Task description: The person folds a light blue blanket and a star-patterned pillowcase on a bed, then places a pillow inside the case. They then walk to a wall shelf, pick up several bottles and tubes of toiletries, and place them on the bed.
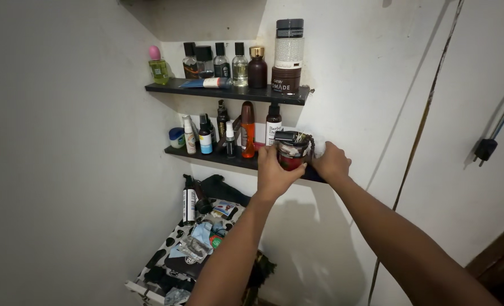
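Note:
My left hand (276, 171) grips a small clear jar (291, 152) with a dark lid and red contents, at the right end of the lower black shelf (218, 158). My right hand (331, 161) rests on the shelf's right end just beside the jar, fingers curled on something I cannot make out. Both arms reach up from the bottom of the view.
The lower shelf also carries several bottles, among them an orange bottle (247, 129) and a white pump bottle (273, 126). An upper black shelf (229, 90) holds more bottles and stacked jars (288, 56). A cluttered patterned box (192, 249) stands below. A plug (484, 150) hangs at right.

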